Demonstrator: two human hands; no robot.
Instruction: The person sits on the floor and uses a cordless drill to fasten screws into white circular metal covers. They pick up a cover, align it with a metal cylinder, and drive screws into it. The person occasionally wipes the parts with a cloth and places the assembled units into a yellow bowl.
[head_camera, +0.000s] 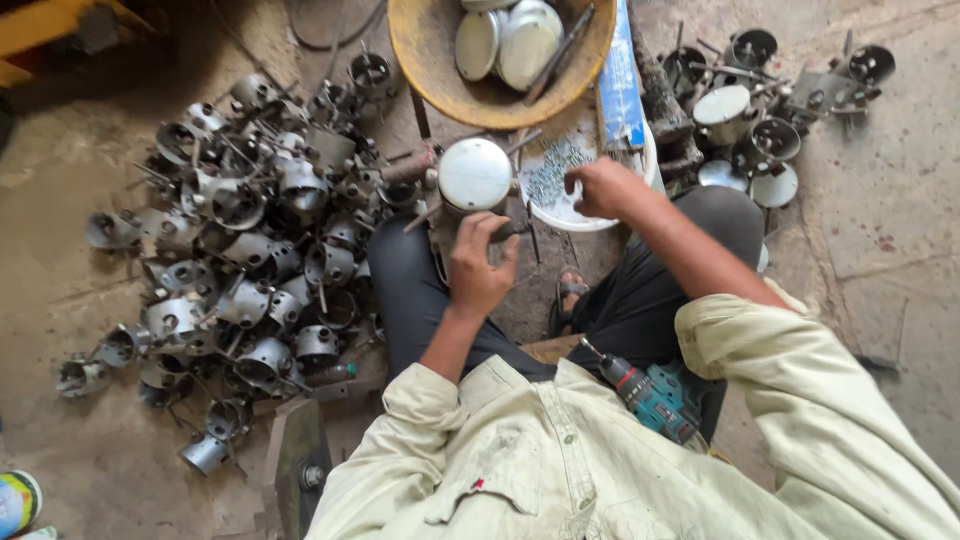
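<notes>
Round metal housing (475, 175) between the knees, left hand (478, 268) just below it, fingers clasping its lower edge, right hand (600, 187) beside it, fingers pinching into a white bowl of screws (560, 205), cordless drill (648, 398) on lap.

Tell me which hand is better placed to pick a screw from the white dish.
Right. The right hand is already over the white dish of small screws, while the left hand grips the round metal housing.

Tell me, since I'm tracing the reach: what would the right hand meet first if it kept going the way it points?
The right hand points down into the white bowl; it would likely meet the small screws in it first, though depth is unclear.
</notes>
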